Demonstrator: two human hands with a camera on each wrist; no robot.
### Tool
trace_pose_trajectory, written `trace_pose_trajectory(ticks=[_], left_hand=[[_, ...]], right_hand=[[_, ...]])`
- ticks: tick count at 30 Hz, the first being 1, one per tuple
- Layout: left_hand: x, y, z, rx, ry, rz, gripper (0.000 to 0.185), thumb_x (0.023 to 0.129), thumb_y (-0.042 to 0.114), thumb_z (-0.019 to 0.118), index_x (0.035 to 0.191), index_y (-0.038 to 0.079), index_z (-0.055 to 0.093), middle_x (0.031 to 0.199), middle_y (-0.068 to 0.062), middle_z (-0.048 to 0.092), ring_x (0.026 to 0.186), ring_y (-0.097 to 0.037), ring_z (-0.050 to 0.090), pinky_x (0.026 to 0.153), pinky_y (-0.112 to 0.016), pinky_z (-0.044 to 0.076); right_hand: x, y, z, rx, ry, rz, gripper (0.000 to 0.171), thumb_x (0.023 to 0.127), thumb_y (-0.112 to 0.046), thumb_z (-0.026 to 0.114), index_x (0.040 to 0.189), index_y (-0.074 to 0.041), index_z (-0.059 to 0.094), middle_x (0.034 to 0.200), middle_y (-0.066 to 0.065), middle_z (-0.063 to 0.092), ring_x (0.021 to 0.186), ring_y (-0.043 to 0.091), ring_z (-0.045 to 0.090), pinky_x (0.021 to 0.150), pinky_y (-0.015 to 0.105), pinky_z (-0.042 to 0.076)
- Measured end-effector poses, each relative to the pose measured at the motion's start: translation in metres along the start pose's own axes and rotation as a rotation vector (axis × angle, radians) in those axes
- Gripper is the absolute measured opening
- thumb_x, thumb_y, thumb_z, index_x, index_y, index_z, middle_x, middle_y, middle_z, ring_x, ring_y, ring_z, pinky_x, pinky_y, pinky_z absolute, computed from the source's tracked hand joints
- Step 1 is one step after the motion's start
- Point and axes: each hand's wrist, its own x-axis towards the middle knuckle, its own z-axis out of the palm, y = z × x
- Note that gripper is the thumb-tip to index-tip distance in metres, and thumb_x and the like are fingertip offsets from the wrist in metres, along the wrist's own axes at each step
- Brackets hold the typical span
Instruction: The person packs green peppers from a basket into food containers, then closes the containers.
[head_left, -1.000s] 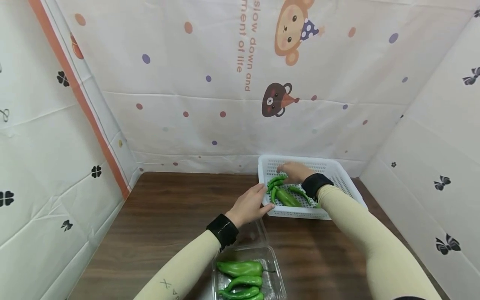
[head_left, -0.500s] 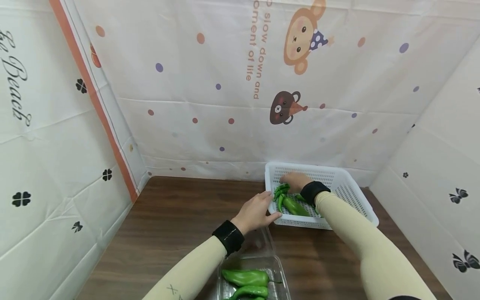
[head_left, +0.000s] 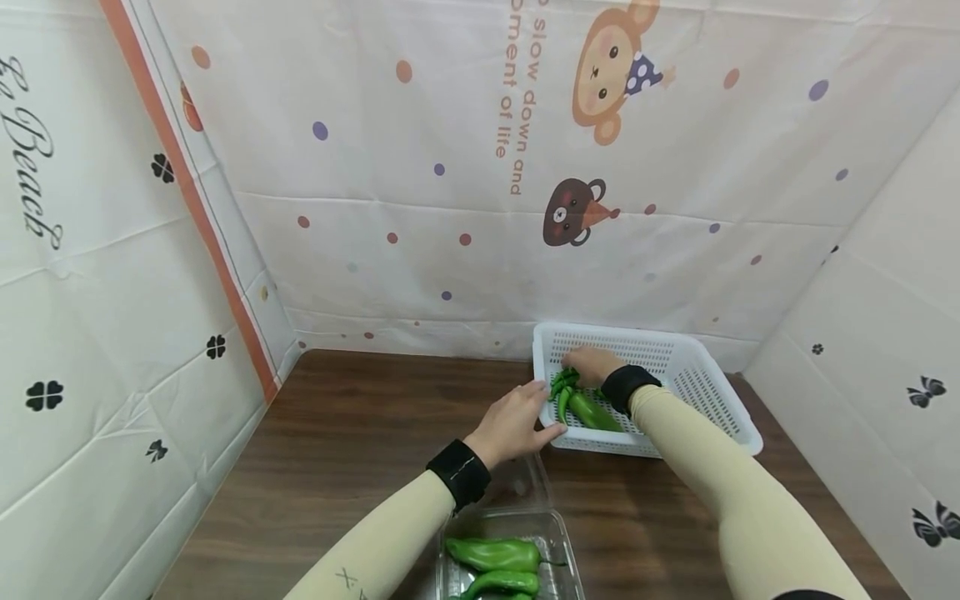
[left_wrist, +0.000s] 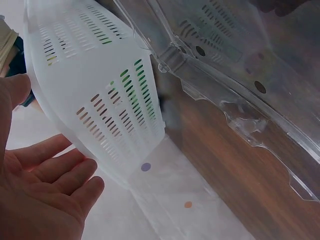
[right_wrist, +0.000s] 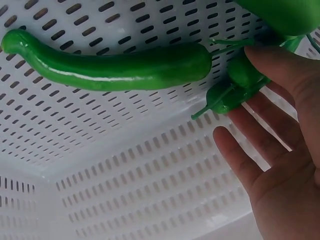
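Observation:
A white perforated plastic basket (head_left: 708, 387) stands at the back right of the table with several green peppers inside. My right hand (head_left: 592, 365) reaches into it and pinches small green peppers (right_wrist: 239, 86) between thumb and fingers; the little finger stands apart. Beside them a long curved green pepper (right_wrist: 120, 69) lies on the basket floor. A fat green pepper (head_left: 594, 412) lies closer to the basket's front. My left hand (head_left: 510, 423) touches the basket's left front corner with relaxed fingers; in the left wrist view the thumb (left_wrist: 19, 89) meets the rim.
At the front a clear plastic box (head_left: 566, 546) holds several green peppers, among them a large one (head_left: 493, 553). Its clear lid (head_left: 525, 483) spreads behind it, under the left wrist. A printed cloth (head_left: 420, 267) hangs behind the wooden table (head_left: 360, 417).
My right hand has lowered into the basket and taken hold of the small peppers. The left hand stays at the basket's corner. The head view has shifted slightly.

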Motion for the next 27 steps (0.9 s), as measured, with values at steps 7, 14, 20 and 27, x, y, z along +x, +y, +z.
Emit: trace_pose_trajectory(ticks=[7,14,20,27], left_hand=[[0.0016,-0.0002,-0.0020,-0.008,-0.002,-0.013,0.062,0.098,0.047,0.068,0.138,0.000,0.062,0.144,-0.016,0.058,0.127,-0.026,0.061,0.101,-0.035,0.054],[0.0010,0.0002,-0.0025,-0.021,-0.008,-0.026,0.062,0.099,0.047,0.067,0.139,0.000,0.061,0.146,-0.016,0.057,0.130,-0.027,0.059,0.102,-0.036,0.054],[0.0005,0.0011,-0.0020,-0.020,-0.012,-0.024,0.061,0.098,0.046,0.068,0.139,0.000,0.061,0.146,-0.016,0.057,0.130,-0.027,0.059,0.102,-0.037,0.054],[0.0001,0.0004,0.0004,-0.014,-0.003,-0.014,0.062,0.099,0.047,0.067,0.137,-0.001,0.062,0.146,-0.017,0.057,0.131,-0.028,0.059,0.102,-0.038,0.054]], right_hand=[[0.0003,-0.0003,-0.0012,-0.010,0.016,0.018,0.033,0.084,-0.006,0.085,0.115,-0.008,0.075,0.112,0.009,0.073,0.107,0.030,0.068,0.091,0.048,0.057],[-0.0011,0.0005,0.0012,-0.026,0.031,0.014,0.034,0.082,-0.008,0.086,0.114,-0.009,0.075,0.110,0.008,0.073,0.106,0.030,0.068,0.091,0.048,0.057],[-0.0012,0.0017,0.0050,-0.024,0.032,-0.001,0.032,0.082,-0.007,0.086,0.112,-0.008,0.075,0.107,0.008,0.073,0.104,0.030,0.069,0.090,0.048,0.057],[-0.0006,0.0029,0.0076,-0.031,0.033,-0.004,0.031,0.081,-0.008,0.087,0.110,-0.008,0.075,0.105,0.008,0.073,0.101,0.029,0.069,0.088,0.048,0.058]])
